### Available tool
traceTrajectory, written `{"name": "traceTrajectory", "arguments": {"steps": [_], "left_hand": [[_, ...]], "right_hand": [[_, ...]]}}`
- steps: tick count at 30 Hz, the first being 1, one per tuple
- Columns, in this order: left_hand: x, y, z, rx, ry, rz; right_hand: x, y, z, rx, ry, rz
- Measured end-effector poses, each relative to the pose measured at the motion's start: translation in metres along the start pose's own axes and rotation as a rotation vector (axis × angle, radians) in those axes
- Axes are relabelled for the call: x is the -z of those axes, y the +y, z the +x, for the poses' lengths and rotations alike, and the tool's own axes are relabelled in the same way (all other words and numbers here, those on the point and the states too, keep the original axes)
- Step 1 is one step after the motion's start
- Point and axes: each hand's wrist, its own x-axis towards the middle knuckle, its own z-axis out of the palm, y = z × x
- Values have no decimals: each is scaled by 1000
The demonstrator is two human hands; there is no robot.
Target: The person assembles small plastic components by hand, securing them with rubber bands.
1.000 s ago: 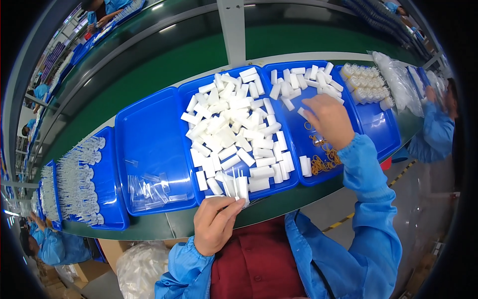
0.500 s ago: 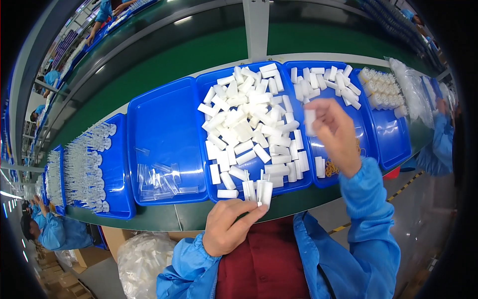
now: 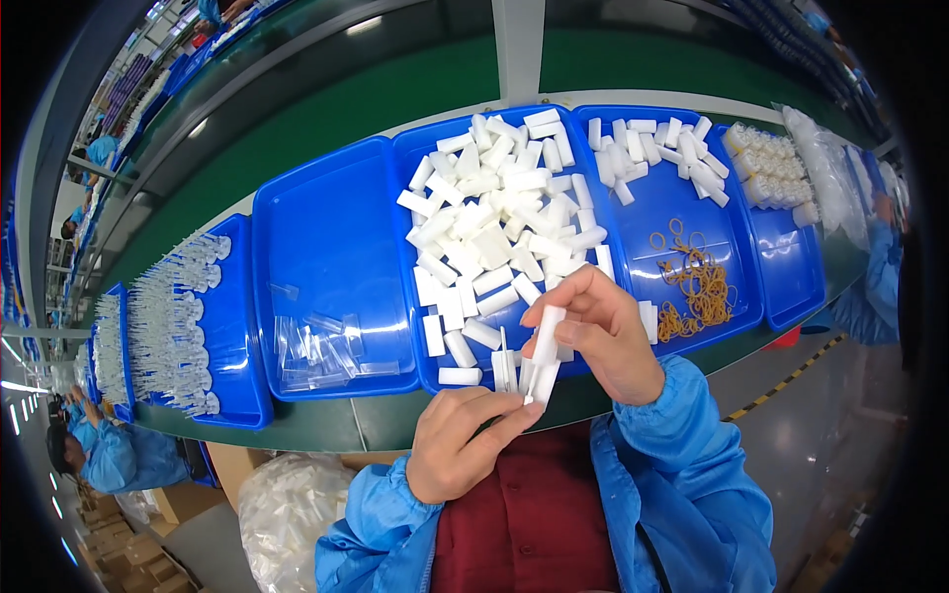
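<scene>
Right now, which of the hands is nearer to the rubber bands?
Right. The right hand is left of the yellow rubber bands; the left hand is farther left, lower in view.

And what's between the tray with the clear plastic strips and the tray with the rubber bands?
In the head view, one blue tray piled with white blocks sits between the clear-strip tray and the rubber-band tray.

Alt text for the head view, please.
A person's left hand pinches white pieces while the right hand holds a white block beside them, at the near edge of a blue tray heaped with white blocks. Right of it, a tray holds more blocks and yellow rubber bands; left of it, a tray holds clear plastic strips.
</scene>
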Motion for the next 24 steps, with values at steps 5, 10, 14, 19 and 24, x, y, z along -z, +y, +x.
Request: {"name": "traceTrajectory", "arguments": {"steps": [5, 10, 14, 19, 24], "left_hand": [[2, -9, 3, -50, 6, 32], [-8, -13, 2, -19, 147, -73], [-4, -13, 6, -1, 163, -2], [-9, -9, -3, 3, 176, -86], [-11, -4, -5, 117, 185, -1]], "right_hand": [[11, 12, -2, 137, -126, -221], [13, 8, -10, 253, -163, -374], [9, 15, -12, 239, -250, -279], [13, -8, -11, 302, -299, -421], [86, -53, 42, 553, 264, -1125]]}}
